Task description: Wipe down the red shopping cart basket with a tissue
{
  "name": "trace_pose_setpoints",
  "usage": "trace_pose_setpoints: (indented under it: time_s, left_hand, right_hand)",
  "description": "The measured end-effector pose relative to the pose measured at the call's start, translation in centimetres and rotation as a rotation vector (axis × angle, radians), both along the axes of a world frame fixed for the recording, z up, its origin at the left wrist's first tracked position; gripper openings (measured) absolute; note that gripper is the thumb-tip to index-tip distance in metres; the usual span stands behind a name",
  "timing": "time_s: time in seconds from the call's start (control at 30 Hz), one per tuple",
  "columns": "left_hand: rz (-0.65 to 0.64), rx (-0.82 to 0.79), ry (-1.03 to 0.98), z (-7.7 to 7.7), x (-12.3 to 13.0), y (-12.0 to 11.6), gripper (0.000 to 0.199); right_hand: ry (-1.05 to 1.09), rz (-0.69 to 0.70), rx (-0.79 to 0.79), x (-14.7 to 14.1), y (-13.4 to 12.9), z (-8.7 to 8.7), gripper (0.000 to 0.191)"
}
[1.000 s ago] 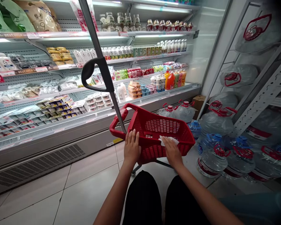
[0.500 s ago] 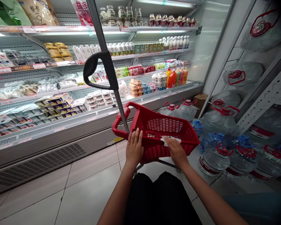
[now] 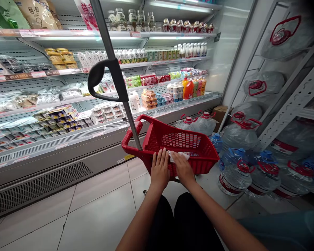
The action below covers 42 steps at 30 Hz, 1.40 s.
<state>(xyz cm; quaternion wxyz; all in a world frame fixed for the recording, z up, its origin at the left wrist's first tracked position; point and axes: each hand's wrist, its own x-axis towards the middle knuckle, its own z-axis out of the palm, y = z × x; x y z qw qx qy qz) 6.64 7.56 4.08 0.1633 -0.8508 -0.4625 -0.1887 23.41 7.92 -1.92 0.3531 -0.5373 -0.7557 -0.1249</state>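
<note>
A red plastic shopping basket cart (image 3: pixel 204 164) stands in front of my knees, with a tall grey pole and black grip (image 3: pixel 119 82) rising at its left end. My left hand (image 3: pixel 160 171) lies on the near rim, its fingers stretched out over the edge. Right beside it, my right hand (image 3: pixel 183 170) presses a crumpled white tissue or cloth (image 3: pixel 184 155) onto the same rim. Part of the white piece is hidden under the fingers. Through the lattice walls, the basket's inside shows no goods.
Behind the cart runs a lit refrigerated display case (image 3: pixel 102 143) stocked with yogurt, bottles and pouches. Large water jugs (image 3: pixel 234 178) with red handles crowd the floor at the right, beside a white perforated rack post (image 3: pixel 285 106). A cardboard box (image 3: pixel 219 114) stands behind them.
My right hand has slid left along the rim with the white tissue, close to my left hand. My left hand has shifted right along the rim. The view has moved slightly.
</note>
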Motion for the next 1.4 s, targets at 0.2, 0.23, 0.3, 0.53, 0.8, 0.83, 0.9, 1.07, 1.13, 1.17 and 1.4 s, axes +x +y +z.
trace_pose_setpoints:
  time_s: [0.2,0.23,0.3,0.53,0.8,0.83,0.9,1.07,1.13,1.17,1.4]
  left_hand:
    - [-0.025,-0.013,0.051,0.5,-2.2,0.8,0.089]
    - [-0.03,-0.021,0.049,0.7,-2.7,1.0,0.09]
    - [-0.026,-0.026,0.035,1.0,-3.3,1.5,0.091]
    - [0.04,-0.044,-0.081,-0.1,-0.7,1.8,0.096]
    - [-0.054,-0.077,-0.059,-1.0,0.1,2.1,0.092]
    - [-0.062,-0.075,-0.05,-0.8,-0.3,2.2,0.092]
    - [-0.078,-0.073,-0.037,-0.6,-1.1,2.6,0.093]
    - [-0.101,-0.077,-0.038,0.0,-3.0,3.8,0.09]
    - [-0.073,-0.079,-0.066,0.1,-3.0,4.2,0.087]
    - [-0.043,-0.08,-0.091,0.1,-2.7,4.3,0.085]
    - [-0.074,-0.147,-0.116,-2.4,1.7,2.7,0.071]
  right_hand:
    - [-0.035,0.033,0.017,1.5,-0.5,0.2,0.072]
    - [-0.043,0.009,0.017,3.6,-1.1,-0.3,0.073]
    - [-0.054,-0.069,0.01,8.3,-2.4,-1.5,0.072]
    - [-0.035,-0.238,-0.014,13.3,-3.8,-3.1,0.063]
    - [0.015,0.005,0.002,0.5,1.2,0.5,0.065]
    - [0.017,0.013,-0.006,0.5,1.2,0.6,0.065]
    - [0.012,0.022,-0.023,2.0,0.8,0.5,0.064]
    - [0.042,-0.095,-0.046,9.1,-2.0,-1.5,0.056]
    - [0.045,-0.166,-0.039,10.6,-3.0,-2.2,0.054]
    - [0.042,-0.192,-0.033,10.7,-3.3,-2.4,0.053]
    - [-0.042,-0.069,0.001,3.1,-2.2,-0.8,0.064]
